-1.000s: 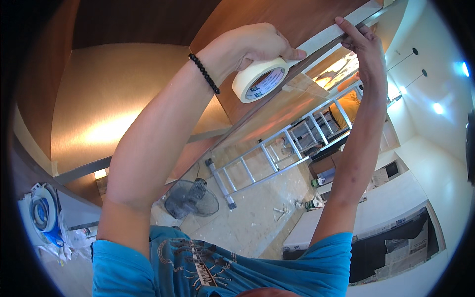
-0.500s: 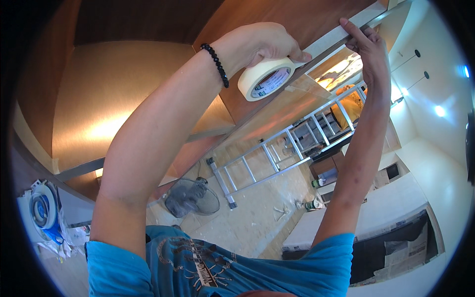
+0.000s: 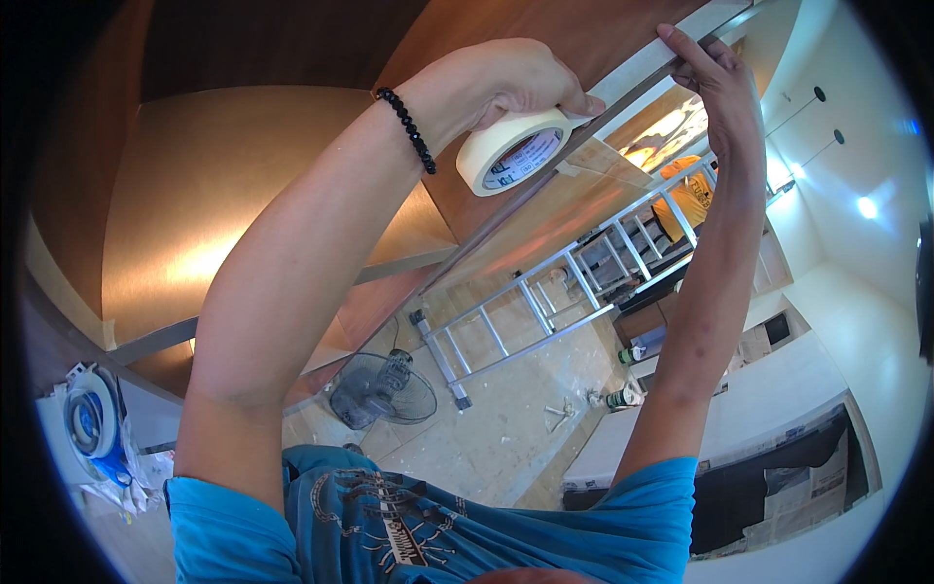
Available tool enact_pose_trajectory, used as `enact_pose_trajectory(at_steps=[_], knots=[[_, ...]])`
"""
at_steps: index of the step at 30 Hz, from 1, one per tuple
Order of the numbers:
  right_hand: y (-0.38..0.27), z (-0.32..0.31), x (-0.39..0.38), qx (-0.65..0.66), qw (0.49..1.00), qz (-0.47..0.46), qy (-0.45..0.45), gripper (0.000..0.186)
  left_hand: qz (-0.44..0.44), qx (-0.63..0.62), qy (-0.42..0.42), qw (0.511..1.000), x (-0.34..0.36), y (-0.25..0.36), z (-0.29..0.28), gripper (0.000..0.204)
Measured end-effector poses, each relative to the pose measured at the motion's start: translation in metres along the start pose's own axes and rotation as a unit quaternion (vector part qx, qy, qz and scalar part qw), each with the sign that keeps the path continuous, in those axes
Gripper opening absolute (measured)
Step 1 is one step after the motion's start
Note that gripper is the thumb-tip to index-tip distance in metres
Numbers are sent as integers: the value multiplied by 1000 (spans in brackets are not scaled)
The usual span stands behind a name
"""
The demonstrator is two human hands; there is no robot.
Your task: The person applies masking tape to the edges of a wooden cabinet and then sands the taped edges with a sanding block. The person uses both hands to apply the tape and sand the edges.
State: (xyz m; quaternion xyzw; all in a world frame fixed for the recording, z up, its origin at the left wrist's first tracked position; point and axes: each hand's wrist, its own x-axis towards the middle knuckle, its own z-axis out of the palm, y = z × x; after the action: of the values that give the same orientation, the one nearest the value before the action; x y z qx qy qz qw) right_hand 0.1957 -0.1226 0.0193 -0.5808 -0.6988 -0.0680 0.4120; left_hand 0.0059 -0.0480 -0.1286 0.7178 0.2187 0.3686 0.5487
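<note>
Two bare hands reach up to the edge of a brown board (image 3: 574,34). The left hand (image 3: 530,78) is closed on a cream tape roll (image 3: 494,134), which sits under the palm, tilted, its open core facing the viewer. One digit points right, its tip on or just beside the pale strip (image 3: 634,71) along the board's edge; the other fingers are mostly hidden behind the hand and roll.

The right hand (image 3: 718,83) is farther along the same edge. Its thumb is stretched out, tip on the strip, apart from the fingers, which bend in on the lower side of the edge. Whether they press on it cannot be told.

The left arm rises from the lower left, elbow bent, wrist arched over the roll, with a black bead bracelet (image 3: 409,131). The right arm goes up almost straight, wrist cocked inward. Both come out of a blue shirt (image 3: 428,516).

Below stand a metal ladder (image 3: 538,341) and a fan (image 3: 381,391) on a spotted floor (image 3: 486,428); beyond the ladder is a person in orange (image 3: 693,198).
</note>
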Motion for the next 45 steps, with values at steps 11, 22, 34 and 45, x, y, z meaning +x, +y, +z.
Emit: enact_pose_trajectory(at_steps=[11, 22, 34, 45], knots=[[5, -3, 2, -10, 1000, -18, -10, 41, 19, -8, 3, 1000, 0, -4, 0, 37], [2, -4, 3, -11, 1000, -7, -14, 39, 19, 13, 13, 1000, -1, -2, 1, 43], [-11, 25, -19, 58, 996, -49, 43, 29, 2, 33, 20, 999, 3, -3, 2, 45], [-4, 39, -33, 72, 994, -54, 61, 32, 30, -46, -28, 998, -9, 1, -2, 35]])
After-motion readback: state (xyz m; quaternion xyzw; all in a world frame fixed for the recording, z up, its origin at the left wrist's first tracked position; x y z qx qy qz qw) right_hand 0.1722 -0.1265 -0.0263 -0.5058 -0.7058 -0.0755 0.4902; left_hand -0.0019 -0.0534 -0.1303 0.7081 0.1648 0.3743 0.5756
